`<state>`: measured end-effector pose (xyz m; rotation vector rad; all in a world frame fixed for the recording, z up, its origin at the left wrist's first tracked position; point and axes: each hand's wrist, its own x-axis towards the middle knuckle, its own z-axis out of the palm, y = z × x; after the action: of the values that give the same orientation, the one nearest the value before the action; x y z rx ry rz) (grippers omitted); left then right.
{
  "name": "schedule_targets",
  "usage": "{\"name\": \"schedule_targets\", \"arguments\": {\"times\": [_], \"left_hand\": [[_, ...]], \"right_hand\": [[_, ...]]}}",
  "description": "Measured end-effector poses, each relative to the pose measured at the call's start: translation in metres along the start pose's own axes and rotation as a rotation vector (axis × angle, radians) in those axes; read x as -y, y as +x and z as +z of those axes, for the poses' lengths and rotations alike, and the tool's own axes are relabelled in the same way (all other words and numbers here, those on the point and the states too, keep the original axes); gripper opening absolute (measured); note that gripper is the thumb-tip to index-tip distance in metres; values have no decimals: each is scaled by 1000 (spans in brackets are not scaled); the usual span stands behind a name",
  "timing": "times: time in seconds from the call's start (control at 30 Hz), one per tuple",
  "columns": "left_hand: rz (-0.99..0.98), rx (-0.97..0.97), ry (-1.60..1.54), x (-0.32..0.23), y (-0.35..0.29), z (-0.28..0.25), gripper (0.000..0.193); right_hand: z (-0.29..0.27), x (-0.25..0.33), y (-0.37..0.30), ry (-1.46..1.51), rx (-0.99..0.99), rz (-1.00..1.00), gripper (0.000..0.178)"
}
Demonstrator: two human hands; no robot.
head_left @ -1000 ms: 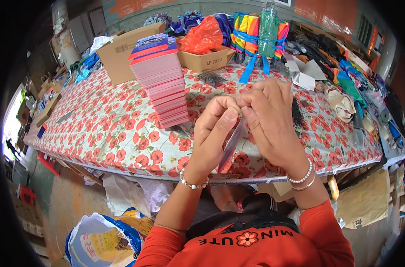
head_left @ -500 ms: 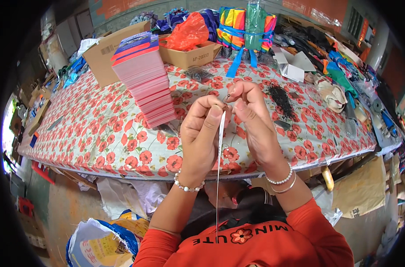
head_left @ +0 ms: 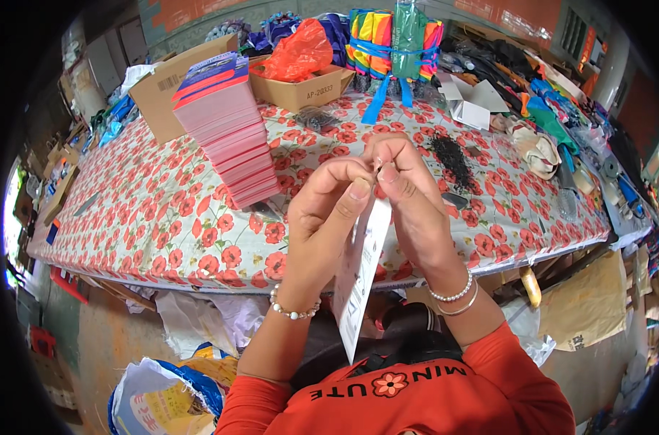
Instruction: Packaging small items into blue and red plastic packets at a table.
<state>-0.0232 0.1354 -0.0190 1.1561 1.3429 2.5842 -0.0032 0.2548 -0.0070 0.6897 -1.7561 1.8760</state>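
Note:
A thin white printed card point(head_left: 363, 268) hangs down at a slant in front of me. My left hand point(head_left: 322, 214) is closed, its thumb and forefinger pinching the card near its top end. Right beside it, my right hand point(head_left: 415, 194) pinches a small dark pin-like piece point(head_left: 379, 170) at that same end; the fingertips of both hands nearly meet there. Fingers hide most of the piece, so I cannot tell whether it passes through the card. Beyond the left hand stands a tall leaning stack of cards point(head_left: 231, 148), with blue and red tops and pinkish edges.
A heap of small black pieces point(head_left: 452, 159) lies on the flowered tablecloth point(head_left: 163, 225). Behind are a cardboard box point(head_left: 300, 88) with a red plastic bag point(head_left: 299, 52), a bundle of colourful rolls point(head_left: 394, 47) and white cartons point(head_left: 474, 105). Below left sits a sack point(head_left: 163, 395).
The card was edge-on and now turns a printed face partly into view. Both hands remain close together, and the right fingertips have come down nearer the card's top.

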Motion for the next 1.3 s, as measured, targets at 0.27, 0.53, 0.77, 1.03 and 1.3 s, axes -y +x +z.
{"name": "schedule_targets", "arguments": {"times": [0.27,0.53,0.77,1.03,1.3], "left_hand": [[477,-155,880,-25,-6,-9,12],[618,-155,1056,-21,-5,-12,11],[609,-90,689,-11,-10,-6,16],[183,185,559,-38,-13,-20,22],[54,85,399,-48,-14,-10,43]], "right_hand": [[-2,7,-11,-325,6,-97,15],[5,3,-17,535,191,254,12],[11,7,-21,556,31,319,14],[14,8,-27,134,0,72,16],[7,0,-27,-236,67,-196,8]]}}
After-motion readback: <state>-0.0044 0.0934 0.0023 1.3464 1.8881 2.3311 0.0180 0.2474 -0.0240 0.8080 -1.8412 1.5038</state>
